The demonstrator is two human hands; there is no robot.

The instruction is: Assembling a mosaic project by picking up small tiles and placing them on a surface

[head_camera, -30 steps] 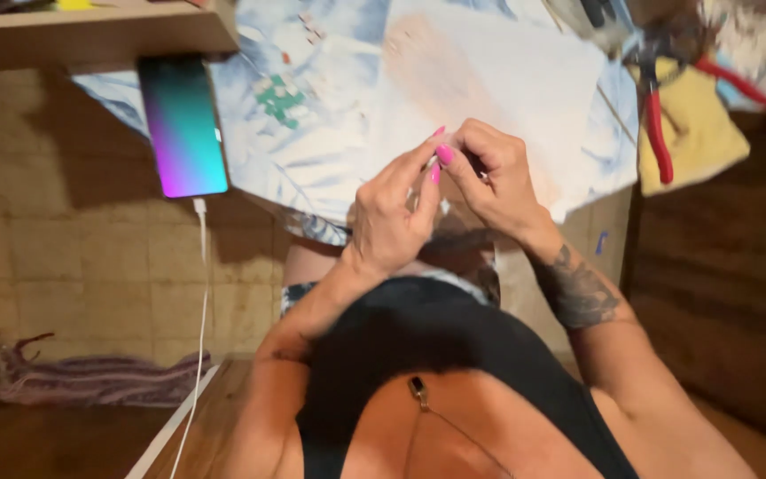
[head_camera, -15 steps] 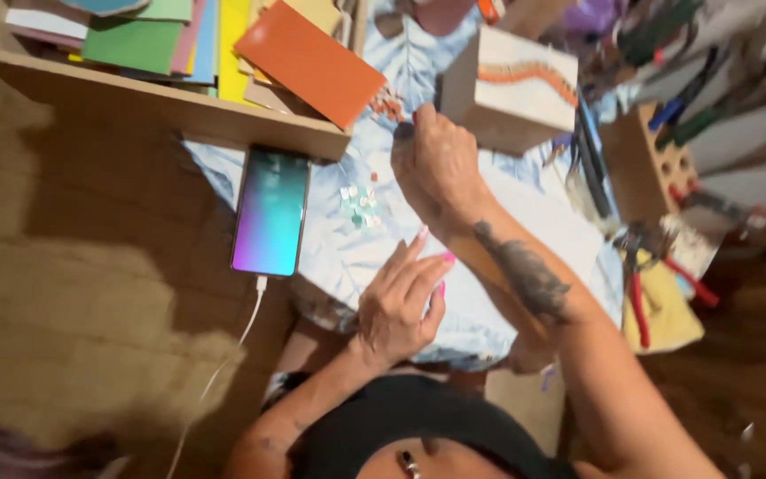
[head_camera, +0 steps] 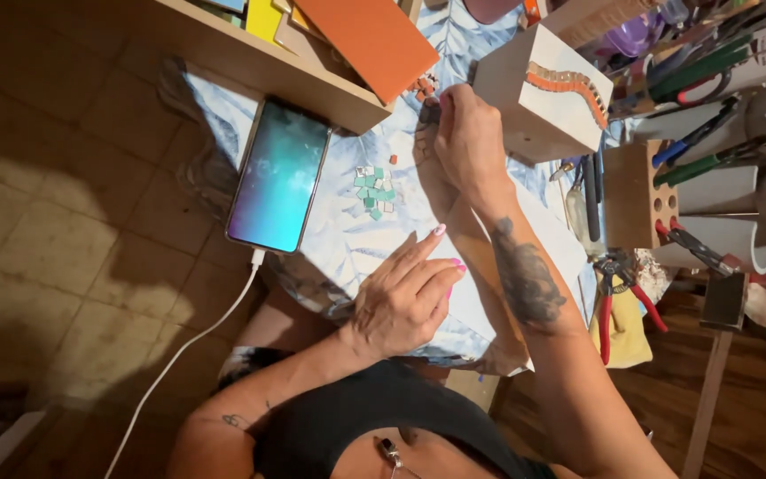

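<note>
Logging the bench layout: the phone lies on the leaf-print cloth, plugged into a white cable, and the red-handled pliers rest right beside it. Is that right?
Not quite. The phone does lie on the leaf-print cloth with the white cable plugged in, but the red-handled pliers rest at the opposite edge, beyond the right forearm, on a yellow cloth. The head view shows this.

Cloth-covered table (head_camera: pixel 347 257) with phone (head_camera: pixel 279 175), mosaic tiles (head_camera: pixel 374 189), wooden box (head_camera: pixel 543 93).

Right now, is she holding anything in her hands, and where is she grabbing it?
The left hand holds nothing; it rests on the table. The right hand pinches its fingertips by the wooden block; whether something tiny is between them cannot be told.
</note>
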